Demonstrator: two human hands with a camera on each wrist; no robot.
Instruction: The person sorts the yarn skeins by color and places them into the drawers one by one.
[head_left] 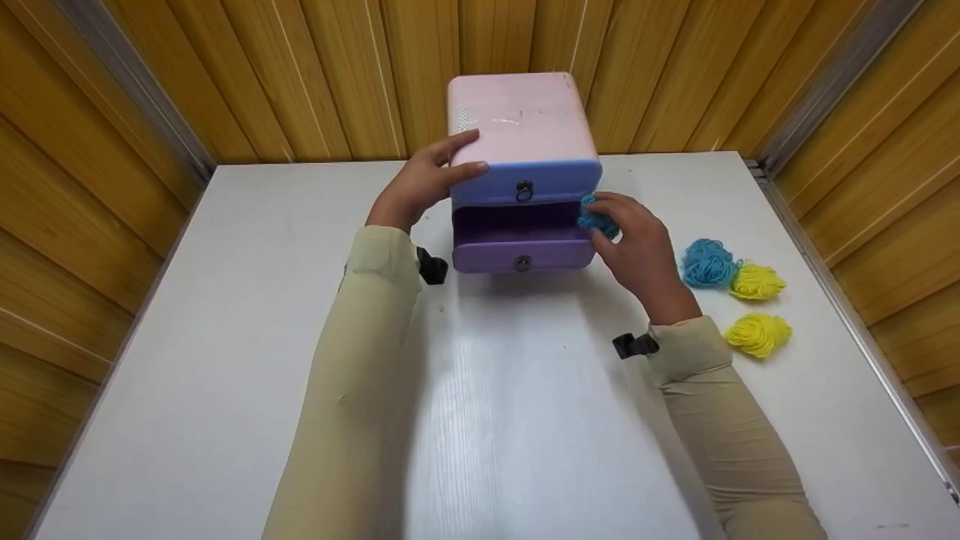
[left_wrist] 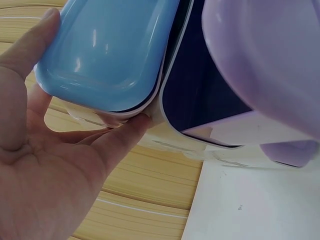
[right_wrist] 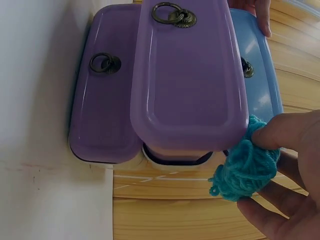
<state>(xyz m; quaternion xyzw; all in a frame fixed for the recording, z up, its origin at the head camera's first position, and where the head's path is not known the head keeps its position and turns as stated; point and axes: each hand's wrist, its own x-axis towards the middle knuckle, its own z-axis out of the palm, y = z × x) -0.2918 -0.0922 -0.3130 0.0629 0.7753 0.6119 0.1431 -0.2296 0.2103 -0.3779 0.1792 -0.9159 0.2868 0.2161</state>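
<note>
A small cabinet with a pink top point(head_left: 517, 112) stands at the back of the table. Its blue upper drawer point(head_left: 555, 180) is closed, while the purple middle drawer point(head_left: 480, 259) is pulled out, dark inside. Extended fingers of my left hand point(head_left: 420, 184) rest against the cabinet's upper left side and front edge. Thumb and fingers of my right hand point(head_left: 643, 247) pinch a small ball of blue yarn point(right_wrist: 247, 167) at the right end of the pulled-out drawer. Below that drawer, the right wrist view shows another purple drawer point(right_wrist: 107, 95), closed.
Right of my right hand lie another blue yarn ball point(head_left: 709, 262) and two yellow ones, a far yellow yarn ball point(head_left: 757, 282) and a nearer yellow yarn ball point(head_left: 759, 334). Wood-patterned walls point(head_left: 337, 75) border the white table point(head_left: 225, 337).
</note>
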